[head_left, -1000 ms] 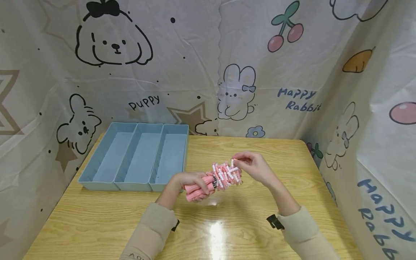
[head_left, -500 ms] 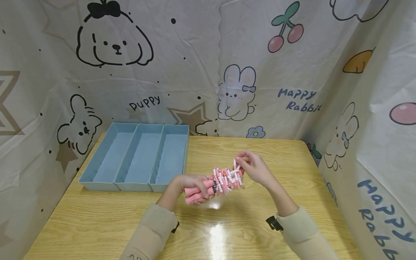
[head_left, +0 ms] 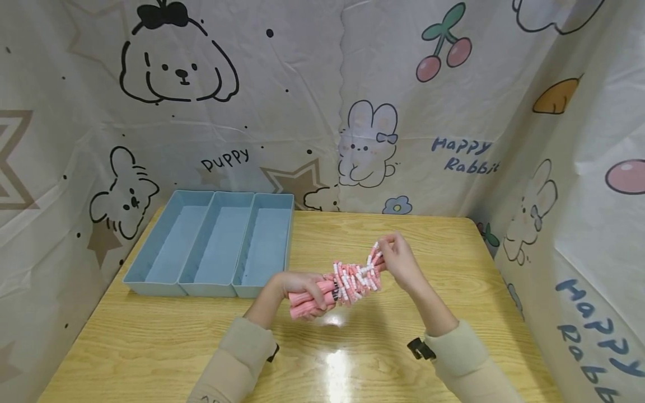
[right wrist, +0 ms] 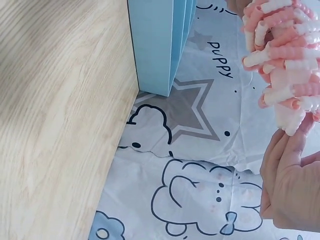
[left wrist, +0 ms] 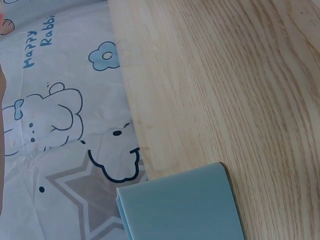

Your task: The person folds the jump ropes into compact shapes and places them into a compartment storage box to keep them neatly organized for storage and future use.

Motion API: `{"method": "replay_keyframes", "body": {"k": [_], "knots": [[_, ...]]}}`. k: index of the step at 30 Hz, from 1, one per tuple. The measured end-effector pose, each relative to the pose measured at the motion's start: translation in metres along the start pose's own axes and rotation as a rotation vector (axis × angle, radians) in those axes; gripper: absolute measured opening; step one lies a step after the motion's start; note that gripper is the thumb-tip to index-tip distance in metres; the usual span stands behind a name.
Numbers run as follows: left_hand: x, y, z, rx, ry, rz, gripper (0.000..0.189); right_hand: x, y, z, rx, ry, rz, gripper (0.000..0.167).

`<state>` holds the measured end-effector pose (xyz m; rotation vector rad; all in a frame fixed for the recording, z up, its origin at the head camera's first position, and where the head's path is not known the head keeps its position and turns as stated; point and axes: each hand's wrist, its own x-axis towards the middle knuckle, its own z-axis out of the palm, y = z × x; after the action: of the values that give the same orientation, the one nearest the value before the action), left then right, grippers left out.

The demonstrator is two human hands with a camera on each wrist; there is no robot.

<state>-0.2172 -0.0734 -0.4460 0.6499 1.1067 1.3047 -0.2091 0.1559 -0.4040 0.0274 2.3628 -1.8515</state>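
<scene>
In the head view my left hand [head_left: 302, 282] grips the two pink handles [head_left: 301, 305] of a beaded skipping rope. The rope's pink and white beaded cord [head_left: 353, 284] is bundled in tight turns beyond the handles. At the bundle's far end, my right hand [head_left: 401, 263] pinches a loop of the cord, which stretches out a little from the wraps. The right wrist view shows the right hand [right wrist: 295, 185] with its fingertips at the lower end of the beaded bundle [right wrist: 287, 65]. Only a blurred sliver of the left hand shows in the left wrist view.
A light blue tray [head_left: 232, 289] with three compartments stands on the table's left side, just beyond the left hand. The wooden table [head_left: 383, 347] is backed by a patterned white cloth [head_left: 302, 84], which also hangs at both sides.
My right hand has moved slightly right, drawing a loop of beaded cord out from the bundle. The left hand keeps its grip on the handles, almost in place.
</scene>
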Motion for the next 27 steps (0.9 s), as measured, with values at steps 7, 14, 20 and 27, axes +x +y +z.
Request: {"method": "replay_keyframes", "body": {"k": [7,14,20,27], "knots": [[-0.002,-0.001,-0.001,-0.037,-0.016,0.018,0.007,0.003,0.001,-0.005,0.174,-0.095,0.005,0.024],[0.001,-0.01,-0.011,-0.06,0.017,0.034,0.011,0.003,0.004,-0.02,0.189,-0.35,-0.149,0.041],[0.003,-0.016,-0.019,-0.046,0.025,0.022,0.008,0.002,0.004,-0.031,0.104,-0.589,-0.355,0.058],[0.0,-0.013,-0.016,-0.059,0.008,0.031,0.009,0.001,0.005,-0.032,-0.073,-0.602,-0.516,0.066]]}}
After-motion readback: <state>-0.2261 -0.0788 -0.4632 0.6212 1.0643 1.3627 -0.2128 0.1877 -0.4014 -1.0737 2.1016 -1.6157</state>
